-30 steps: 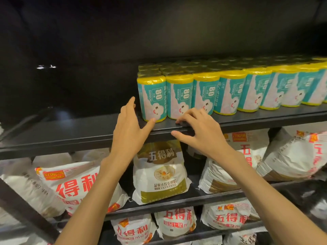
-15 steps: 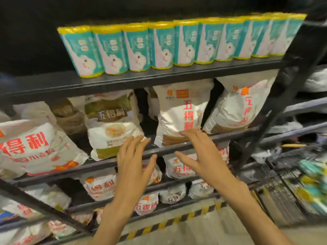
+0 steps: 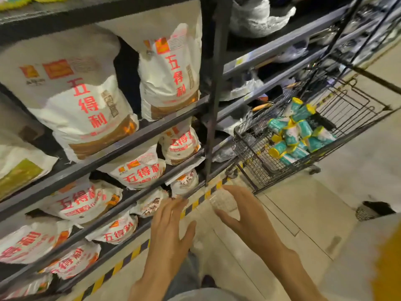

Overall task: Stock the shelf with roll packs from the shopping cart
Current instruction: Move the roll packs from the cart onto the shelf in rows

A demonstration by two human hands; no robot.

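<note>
Pale floor tiles (image 3: 303, 213) run beside a dark shelf rack (image 3: 213, 88) full of white flour bags (image 3: 71, 98). Shopping cart (image 3: 256, 157) sits just right of rack w/ teal-yellow roll packs (image 3: 297, 133) piled inside. Left hand (image 3: 171, 231) & right hand (image 3: 245, 216) hang low in front of rack, fingers spread, holding nothing.

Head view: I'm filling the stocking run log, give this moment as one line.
left hand: open, empty | right hand: open, empty | roll packs: piled in shopping cart | phase: between shelf and cart
</note>
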